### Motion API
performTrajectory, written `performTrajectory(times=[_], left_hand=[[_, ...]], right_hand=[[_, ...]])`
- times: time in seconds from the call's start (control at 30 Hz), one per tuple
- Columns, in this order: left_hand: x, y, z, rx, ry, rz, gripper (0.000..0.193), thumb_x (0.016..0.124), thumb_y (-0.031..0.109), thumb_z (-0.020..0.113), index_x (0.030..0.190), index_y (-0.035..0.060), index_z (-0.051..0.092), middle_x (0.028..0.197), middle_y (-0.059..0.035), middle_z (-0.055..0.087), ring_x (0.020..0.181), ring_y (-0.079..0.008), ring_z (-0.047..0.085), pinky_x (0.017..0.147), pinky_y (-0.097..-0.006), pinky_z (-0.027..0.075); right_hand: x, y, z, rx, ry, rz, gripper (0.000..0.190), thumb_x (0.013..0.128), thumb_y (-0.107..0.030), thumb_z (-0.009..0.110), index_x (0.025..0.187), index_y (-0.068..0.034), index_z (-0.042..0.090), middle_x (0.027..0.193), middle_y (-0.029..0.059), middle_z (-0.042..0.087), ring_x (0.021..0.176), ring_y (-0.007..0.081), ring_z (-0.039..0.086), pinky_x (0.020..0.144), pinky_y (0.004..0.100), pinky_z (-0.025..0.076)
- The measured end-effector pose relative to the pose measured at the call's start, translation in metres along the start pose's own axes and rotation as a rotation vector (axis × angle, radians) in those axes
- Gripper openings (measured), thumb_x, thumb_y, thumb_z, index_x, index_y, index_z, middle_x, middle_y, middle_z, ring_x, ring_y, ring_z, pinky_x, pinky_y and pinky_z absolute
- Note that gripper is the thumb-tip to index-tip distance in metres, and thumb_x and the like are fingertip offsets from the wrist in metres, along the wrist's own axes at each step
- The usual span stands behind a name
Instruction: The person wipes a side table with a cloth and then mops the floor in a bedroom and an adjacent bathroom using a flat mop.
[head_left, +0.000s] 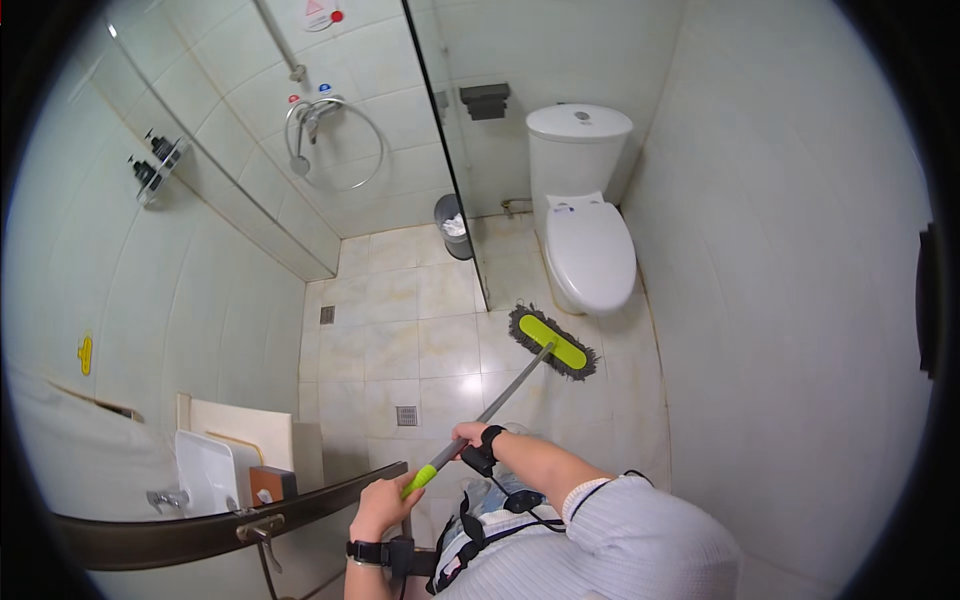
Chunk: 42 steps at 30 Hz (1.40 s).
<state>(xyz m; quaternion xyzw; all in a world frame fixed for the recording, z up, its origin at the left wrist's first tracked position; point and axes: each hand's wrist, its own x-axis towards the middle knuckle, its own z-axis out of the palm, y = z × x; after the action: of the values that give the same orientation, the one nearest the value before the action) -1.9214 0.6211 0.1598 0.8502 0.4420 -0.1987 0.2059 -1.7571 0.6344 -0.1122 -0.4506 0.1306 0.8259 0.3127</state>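
A flat mop with a grey fringed pad and a lime-green head plate lies on the tiled floor just in front of the toilet. Its grey pole slants down to the lower left. My left hand is closed around the green grip at the pole's top end. Further down the pole, my right hand grips the grey shaft. Black straps with small devices sit on both wrists.
A glass partition stands left of the toilet, with a grey waste bin beside it. An open door with a lever handle and a white washbasin are at lower left. Floor drains lie left of the pole.
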Motion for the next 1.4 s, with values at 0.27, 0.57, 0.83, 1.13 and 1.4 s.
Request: performTrajectory(times=[0.27, 0.57, 0.83, 1.13, 1.4], left_hand=[[-0.082, -0.123, -0.011, 0.089, 0.032, 0.041, 0.04, 0.073, 0.045, 0.062, 0.106, 0.0226, 0.063, 0.073, -0.0134, 0.064, 0.07, -0.03, 0.062, 0.064, -0.0376, 0.049], [-0.025, -0.119, -0.029, 0.031, 0.018, 0.156, 0.037, 0.067, 0.035, 0.071, 0.097, 0.0124, 0.067, 0.078, -0.0158, 0.065, 0.074, -0.0288, 0.063, 0.07, -0.0333, 0.049], [0.09, 0.069, -0.027, 0.219, 0.014, 0.495, 0.033, 0.073, 0.042, 0.063, 0.097, 0.0193, 0.066, 0.074, -0.0125, 0.064, 0.07, -0.0317, 0.061, 0.063, -0.0405, 0.048], [0.163, 0.194, 0.053, 0.337, -0.089, 0.67, 0.038, 0.08, 0.041, 0.055, 0.11, 0.0167, 0.056, 0.076, -0.0154, 0.063, 0.07, -0.0331, 0.061, 0.061, -0.0434, 0.048], [0.15, 0.166, 0.066, 0.288, -0.174, 0.675, 0.043, 0.079, 0.039, 0.057, 0.114, 0.0135, 0.056, 0.081, -0.0179, 0.063, 0.075, -0.0353, 0.061, 0.065, -0.0439, 0.048]], right_hand=[[0.067, 0.107, 0.102, 0.036, -0.224, 0.034, 0.027, 0.078, -0.008, 0.045, 0.098, 0.009, 0.044, 0.099, 0.0267, 0.054, 0.086, 0.0345, 0.06, 0.074, 0.044, 0.054], [0.039, 0.088, 0.092, 0.223, -0.198, -0.199, 0.022, 0.078, -0.009, 0.049, 0.094, 0.005, 0.044, 0.094, 0.0208, 0.052, 0.085, 0.0337, 0.058, 0.077, 0.0465, 0.052], [-0.014, 0.009, -0.102, 0.52, -0.168, -0.442, 0.027, 0.081, -0.011, 0.05, 0.097, 0.01, 0.042, 0.099, 0.0251, 0.053, 0.092, 0.0356, 0.058, 0.085, 0.0437, 0.049], [-0.058, -0.018, -0.259, 0.576, 0.307, -0.602, 0.02, 0.079, -0.008, 0.053, 0.092, 0.007, 0.048, 0.082, 0.0197, 0.057, 0.068, 0.0336, 0.061, 0.059, 0.0468, 0.055], [0.03, 0.005, -0.26, 0.501, 0.455, -0.571, 0.019, 0.076, 0.001, 0.04, 0.09, 0.011, 0.046, 0.071, 0.0257, 0.056, 0.059, 0.0402, 0.06, 0.046, 0.0532, 0.049]])
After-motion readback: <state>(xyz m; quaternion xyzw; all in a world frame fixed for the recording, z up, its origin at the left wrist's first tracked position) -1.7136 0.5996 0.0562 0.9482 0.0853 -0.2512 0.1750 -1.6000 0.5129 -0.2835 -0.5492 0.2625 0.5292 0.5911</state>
